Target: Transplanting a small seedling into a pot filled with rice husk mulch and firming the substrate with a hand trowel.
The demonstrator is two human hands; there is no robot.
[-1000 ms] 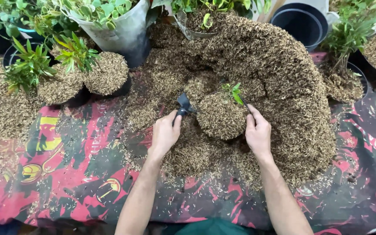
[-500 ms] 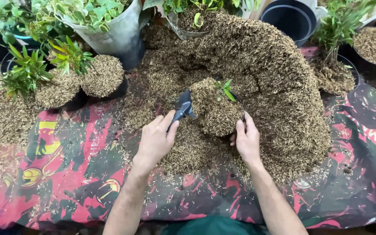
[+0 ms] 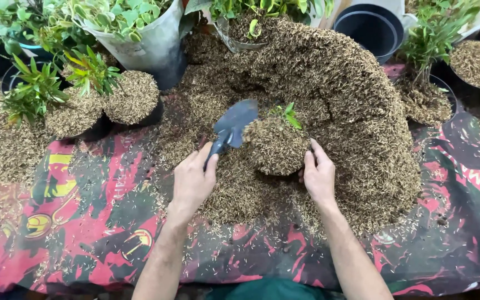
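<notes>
My left hand (image 3: 193, 179) grips the handle of a small dark trowel (image 3: 233, 125), its blade lifted and tilted just left of a pot. That small pot (image 3: 276, 147) is heaped with dry brown husk, and a little green seedling (image 3: 288, 114) pokes out at its top. My right hand (image 3: 318, 175) rests against the pot's right side, fingers curled on its rim. Both stand in front of a big mound of brown husk (image 3: 334, 83).
A red and black patterned sheet (image 3: 84, 222) covers the ground, strewn with husk. Two filled pots with green plants (image 3: 79, 100) stand at left beside a grey bucket (image 3: 151, 44). An empty black pot (image 3: 370, 28) and more potted plants (image 3: 434, 66) sit at back right.
The left hand has raised the trowel, so its blade now shows clear of the husk beside the pot. The right hand has slid lower on the pot's right side.
</notes>
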